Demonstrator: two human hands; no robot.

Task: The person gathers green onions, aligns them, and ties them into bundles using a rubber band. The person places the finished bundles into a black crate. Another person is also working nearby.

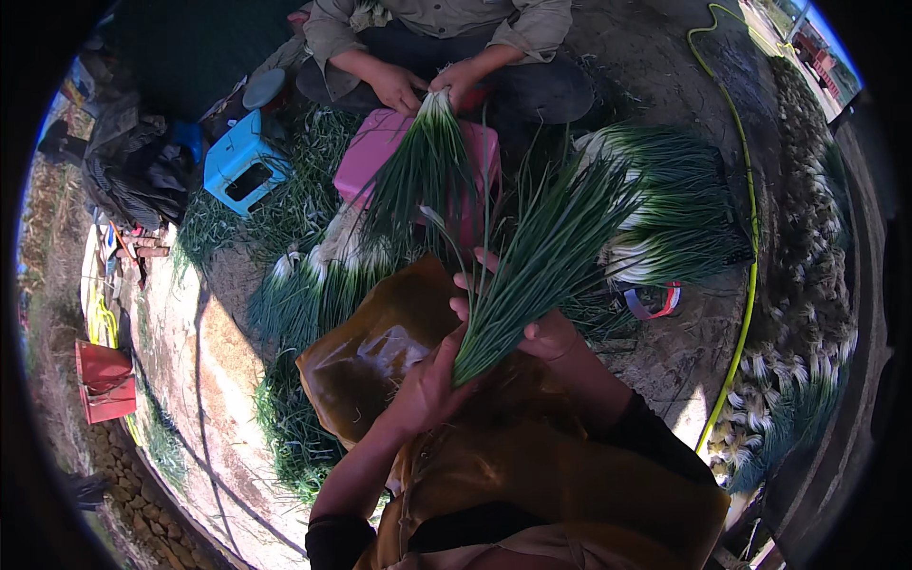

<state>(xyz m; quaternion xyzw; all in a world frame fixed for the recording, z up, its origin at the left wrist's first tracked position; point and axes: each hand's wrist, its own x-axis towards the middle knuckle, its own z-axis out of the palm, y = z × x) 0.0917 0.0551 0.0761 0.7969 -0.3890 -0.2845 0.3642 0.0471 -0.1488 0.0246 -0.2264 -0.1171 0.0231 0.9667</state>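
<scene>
A bunch of green onions (548, 242) lies across my hands above my lap, its leaves fanning to the upper right. My left hand (431, 385) is closed around the lower end of the bunch. Behind and below the leaves, my right hand (545, 331) supports them, its fingers partly spread and partly hidden. A brown waterproof apron (385, 349) covers my lap. Opposite me, a co-worker's hands (427, 82) hold another bunch of green onions (434, 149) by the white ends over a pink plastic stool (370, 153).
Stacked onion bundles (662, 199) lie at the right beside a roll of tape (652, 303). More bundles (320, 278) and leaf trimmings (292, 420) are at the left, near a blue plastic stool (246, 164). A yellow hose (752, 235) runs along the right; a red container (105, 381) stands far left.
</scene>
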